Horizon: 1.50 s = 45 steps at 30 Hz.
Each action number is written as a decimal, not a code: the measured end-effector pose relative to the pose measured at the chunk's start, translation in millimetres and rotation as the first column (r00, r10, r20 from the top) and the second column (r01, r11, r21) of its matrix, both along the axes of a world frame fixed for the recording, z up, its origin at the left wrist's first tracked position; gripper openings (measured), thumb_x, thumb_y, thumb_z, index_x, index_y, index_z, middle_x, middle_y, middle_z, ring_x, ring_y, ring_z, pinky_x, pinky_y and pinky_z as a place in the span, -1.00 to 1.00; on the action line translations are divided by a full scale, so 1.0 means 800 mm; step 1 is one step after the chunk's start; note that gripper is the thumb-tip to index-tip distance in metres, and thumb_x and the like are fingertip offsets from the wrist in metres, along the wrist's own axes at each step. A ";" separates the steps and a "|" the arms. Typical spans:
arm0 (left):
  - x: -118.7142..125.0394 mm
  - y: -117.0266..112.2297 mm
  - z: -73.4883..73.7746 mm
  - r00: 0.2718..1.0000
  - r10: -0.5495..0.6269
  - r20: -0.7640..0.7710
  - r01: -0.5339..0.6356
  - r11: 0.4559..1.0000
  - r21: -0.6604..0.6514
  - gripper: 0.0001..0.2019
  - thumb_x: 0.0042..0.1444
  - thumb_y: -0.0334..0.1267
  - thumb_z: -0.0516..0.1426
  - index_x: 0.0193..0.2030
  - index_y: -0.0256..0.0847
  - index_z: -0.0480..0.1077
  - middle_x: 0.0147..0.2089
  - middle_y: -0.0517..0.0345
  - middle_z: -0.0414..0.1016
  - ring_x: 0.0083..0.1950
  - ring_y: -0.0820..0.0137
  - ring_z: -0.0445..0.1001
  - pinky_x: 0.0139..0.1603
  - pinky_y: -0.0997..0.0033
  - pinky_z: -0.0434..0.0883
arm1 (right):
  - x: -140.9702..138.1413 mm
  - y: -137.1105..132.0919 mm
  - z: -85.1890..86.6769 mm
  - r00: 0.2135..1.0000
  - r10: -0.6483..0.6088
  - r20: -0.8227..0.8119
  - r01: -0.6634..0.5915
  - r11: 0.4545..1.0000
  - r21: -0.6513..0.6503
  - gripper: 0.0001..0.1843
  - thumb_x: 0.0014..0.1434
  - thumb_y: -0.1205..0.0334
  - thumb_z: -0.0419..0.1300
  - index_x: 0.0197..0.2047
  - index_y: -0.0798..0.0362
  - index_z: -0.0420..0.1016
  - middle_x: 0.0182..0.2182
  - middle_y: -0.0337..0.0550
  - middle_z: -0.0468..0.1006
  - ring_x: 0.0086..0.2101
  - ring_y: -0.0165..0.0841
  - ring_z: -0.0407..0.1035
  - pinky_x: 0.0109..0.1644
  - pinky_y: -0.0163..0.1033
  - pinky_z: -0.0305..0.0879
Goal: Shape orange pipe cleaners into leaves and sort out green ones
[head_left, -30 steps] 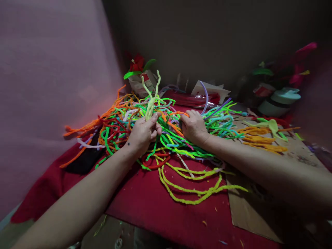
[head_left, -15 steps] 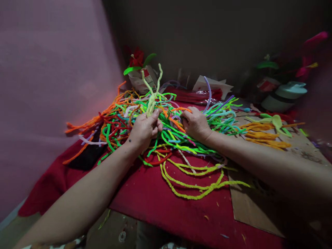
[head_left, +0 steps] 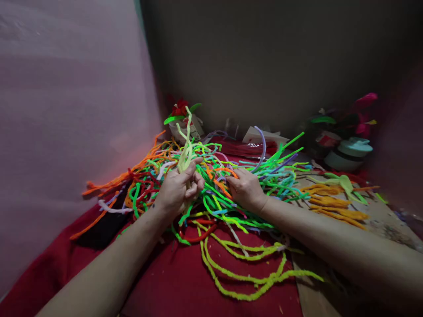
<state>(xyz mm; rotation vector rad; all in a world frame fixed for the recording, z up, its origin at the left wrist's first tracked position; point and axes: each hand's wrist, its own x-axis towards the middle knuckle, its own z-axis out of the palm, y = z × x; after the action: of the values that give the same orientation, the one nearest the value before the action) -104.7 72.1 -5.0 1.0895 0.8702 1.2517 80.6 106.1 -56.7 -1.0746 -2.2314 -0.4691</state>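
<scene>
My left hand (head_left: 180, 187) is closed round a few pale yellow-green pipe cleaners (head_left: 186, 154), whose twisted upper ends stick up above the thumb. To its right, my right hand (head_left: 246, 189) reaches into a tangled pile of pipe cleaners (head_left: 214, 204) in many colours. Its fingers are curled in among orange, lilac and green stems; exactly which ones they grip is partly hidden. Bright green pipe cleaners (head_left: 280, 152) slant up behind that hand, beside a curved lilac one (head_left: 263, 145).
Looped yellow pipe cleaners (head_left: 231, 281) lie on the red cloth (head_left: 165, 281) in front. Orange bundles (head_left: 333, 202) rest on cardboard at right. Behind stand a pot with a red flower (head_left: 180, 108), a clear packet (head_left: 251, 149) and a pale lidded container (head_left: 350, 154). A wall borders the left.
The whole scene sits lower as the head view tilts up. Green pipe cleaners behind my right hand now stand up higher. My left hand keeps its hold on the pale stems, which are turned slightly.
</scene>
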 end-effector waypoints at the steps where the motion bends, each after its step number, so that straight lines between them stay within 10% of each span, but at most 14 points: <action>1: 0.000 0.001 -0.002 1.000 -0.007 -0.017 0.007 1.000 -0.010 -0.62 0.14 -0.15 0.04 0.07 -0.24 0.24 -0.61 0.23 0.36 -0.77 0.67 0.00 -0.75 0.67 0.02 | 0.000 0.000 0.000 1.000 0.002 0.002 -0.002 1.000 0.006 -0.73 0.15 0.30 0.02 -0.48 0.10 0.50 -0.44 -0.02 0.45 -0.36 -0.28 0.22 -0.27 -0.23 0.10; 45: 0.013 -0.001 -0.010 0.989 0.115 -0.091 -0.112 0.993 0.040 -0.53 0.06 -0.10 0.11 0.08 -0.28 0.22 -0.62 0.27 0.34 -0.77 0.66 0.04 -0.76 0.68 0.01 | -0.002 0.007 -0.005 0.997 0.073 0.006 -0.073 0.996 -0.047 -0.73 0.19 0.30 -0.01 -0.44 0.11 0.47 -0.44 -0.04 0.43 -0.35 -0.29 0.18 -0.26 -0.21 0.14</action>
<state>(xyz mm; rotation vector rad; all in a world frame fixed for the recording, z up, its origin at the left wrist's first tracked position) -94.1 71.4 -13.0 1.1462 0.9960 1.3230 79.1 111.9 -60.6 -1.0123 -2.2898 -0.3921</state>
